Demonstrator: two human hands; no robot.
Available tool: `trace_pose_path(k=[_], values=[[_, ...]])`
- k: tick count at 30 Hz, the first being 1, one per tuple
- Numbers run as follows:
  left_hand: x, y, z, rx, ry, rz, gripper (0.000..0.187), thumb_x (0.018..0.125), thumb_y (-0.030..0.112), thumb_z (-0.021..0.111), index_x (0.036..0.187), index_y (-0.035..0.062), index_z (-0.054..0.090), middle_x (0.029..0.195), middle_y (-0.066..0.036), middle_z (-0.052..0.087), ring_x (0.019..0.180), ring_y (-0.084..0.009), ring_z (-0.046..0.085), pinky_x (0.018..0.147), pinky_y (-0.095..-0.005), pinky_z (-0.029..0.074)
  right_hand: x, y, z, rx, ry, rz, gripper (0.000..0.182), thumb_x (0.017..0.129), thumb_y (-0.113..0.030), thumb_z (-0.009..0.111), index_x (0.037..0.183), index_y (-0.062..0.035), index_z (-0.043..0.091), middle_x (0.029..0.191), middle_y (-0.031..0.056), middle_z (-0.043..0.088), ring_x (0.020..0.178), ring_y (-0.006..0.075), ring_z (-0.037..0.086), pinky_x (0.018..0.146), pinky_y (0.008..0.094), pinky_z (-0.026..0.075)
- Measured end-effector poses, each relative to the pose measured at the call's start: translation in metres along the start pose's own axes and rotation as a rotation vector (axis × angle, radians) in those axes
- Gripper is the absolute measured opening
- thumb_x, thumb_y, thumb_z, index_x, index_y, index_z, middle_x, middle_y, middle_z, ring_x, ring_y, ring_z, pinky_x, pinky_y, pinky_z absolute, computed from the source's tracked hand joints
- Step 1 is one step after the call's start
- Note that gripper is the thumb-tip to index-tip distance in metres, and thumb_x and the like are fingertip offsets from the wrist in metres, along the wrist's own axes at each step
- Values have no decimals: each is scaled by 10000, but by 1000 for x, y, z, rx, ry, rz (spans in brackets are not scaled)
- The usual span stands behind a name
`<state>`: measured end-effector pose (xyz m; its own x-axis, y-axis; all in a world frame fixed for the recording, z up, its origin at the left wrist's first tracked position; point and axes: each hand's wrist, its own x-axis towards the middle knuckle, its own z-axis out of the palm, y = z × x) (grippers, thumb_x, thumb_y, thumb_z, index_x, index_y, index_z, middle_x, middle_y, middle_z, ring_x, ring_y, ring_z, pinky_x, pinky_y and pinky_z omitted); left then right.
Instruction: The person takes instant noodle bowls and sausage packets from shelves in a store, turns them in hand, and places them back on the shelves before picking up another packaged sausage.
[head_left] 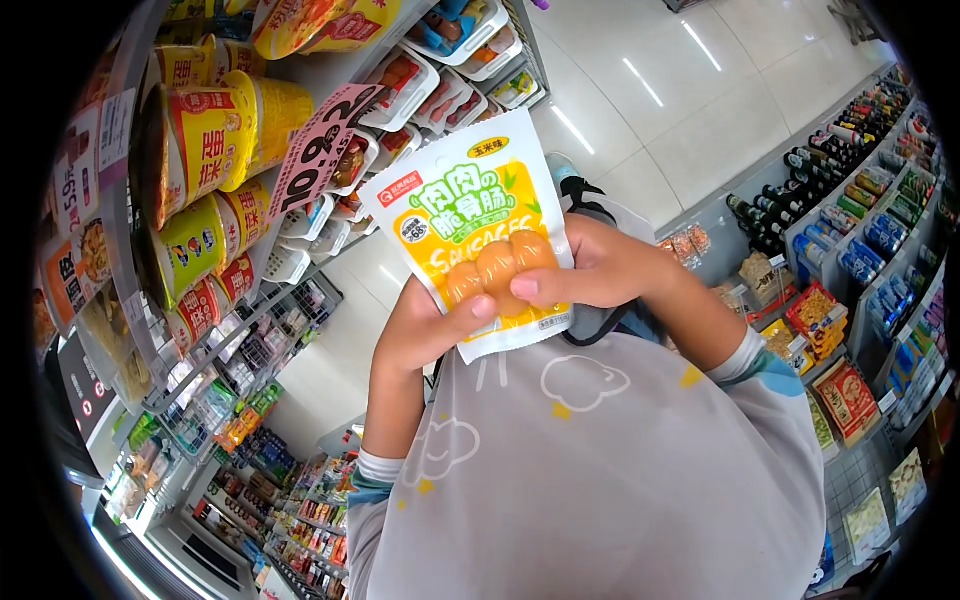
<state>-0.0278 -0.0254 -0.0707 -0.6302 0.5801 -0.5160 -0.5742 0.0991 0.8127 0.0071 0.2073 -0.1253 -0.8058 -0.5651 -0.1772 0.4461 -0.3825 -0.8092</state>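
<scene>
A white and yellow sausage packet (465, 225) with green lettering and plump sausages printed on its front is held up before my chest. My left hand (430, 325) grips its lower left side, thumb across the front. On the packet's right side, my right hand (605, 265) also has its thumb pressed on the printed sausages. The fingers of both hands are mostly hidden behind the packet. Its printed face points towards me, tilted a little.
Instant noodle cups (200, 140) fill a shelf on the left, beside a pink price sign (322, 150). White trays of packaged food (400, 85) stand beyond. Drink bottles and cans (865, 235) line shelves on the right. Pale floor tiles (640, 90) run between the shelves.
</scene>
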Motion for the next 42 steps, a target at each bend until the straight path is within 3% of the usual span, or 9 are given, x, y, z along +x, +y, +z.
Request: trace_pose_path(k=[7,13,15,22,27,33,42], values=[[3,0,6,-23,45,-141,643,952,345,678,1443,3,444,1395,-112,553,1271,-217,538,1083,-381,420,4,3,-9,73,-1,70,374,996,-373,632,1097,-17,687,942,15,681,891,73,597,816,249,487],[0,-3,3,-43,47,-90,587,974,339,650,1426,7,473,1387,-111,562,1276,-216,536,1074,-373,424,13,-16,-6,20,-34,176,397,974,-354,666,1196,-25,669,1053,31,698,965,93,620,865,266,496],[-4,0,2,-15,28,-68,564,989,327,627,1426,6,472,1384,-108,566,1275,-216,539,1073,-372,424,19,-21,4,-12,-93,115,408,952,-315,701,1249,-41,651,1119,34,699,1016,115,631,898,276,498],[-34,-2,-31,2,-28,30,533,992,306,615,1413,5,489,1375,-110,573,1273,-223,542,1067,-371,427,41,-28,47,0,-72,147,379,924,-223,733,1252,-55,647,1155,48,692,1066,131,623,927,293,493],[-73,-9,-63,38,-56,192,543,953,287,680,1384,1,515,1326,-102,605,1222,-214,573,1034,-365,457,61,-9,92,-41,-84,172,384,915,-183,724,1264,-52,631,1181,58,686,1086,151,623,953,318,486],[-134,-34,-111,-160,143,112,425,974,217,664,1329,9,559,1268,-84,648,1152,-167,610,991,-344,486,89,14,153,-146,-79,216,410,903,-237,739,1258,-57,636,1164,65,693,1086,171,633,958,330,487],[-207,-64,-168,-355,339,260,335,980,161,668,1257,-12,597,1187,-76,684,1058,-130,645,885,-302,535,124,64,234,-318,-248,312,399,905,-242,740,1245,-60,640,1158,67,697,1048,167,651,925,331,505]])
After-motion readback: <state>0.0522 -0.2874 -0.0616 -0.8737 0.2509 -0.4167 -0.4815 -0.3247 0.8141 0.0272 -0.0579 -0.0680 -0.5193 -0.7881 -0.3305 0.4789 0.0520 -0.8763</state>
